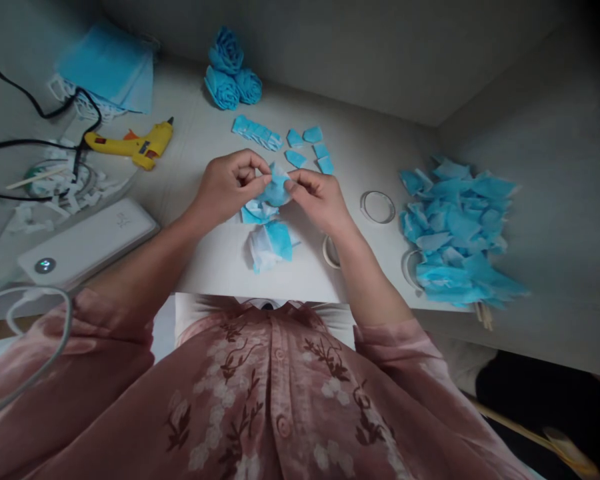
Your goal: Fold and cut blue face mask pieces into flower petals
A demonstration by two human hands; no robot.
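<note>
Between my two hands is a small blue fabric petal [277, 189], thin and cut from a sheet like a face mask. My left hand [233, 183] pinches its left edge with thumb and forefinger. On the opposite edge, the thumb and forefinger of my right hand [317, 197] are closed. Just below lies a blue-and-white folded piece [253, 212], partly hidden by the petal. Nearer to me sits a loose bundle of blue and white fabric [271, 245]. Beyond my hands lie a row of overlapping blue petals [257, 132] and several separate petals [312, 134].
Three blue fabric roses [225, 87] stand at the back. Left are blue face masks [107, 70], a yellow glue gun [143, 143] with black cable, white scraps [60, 183] and a white power bank [90, 243]. Right are tape rolls [377, 207] and a heap of blue pieces [460, 223].
</note>
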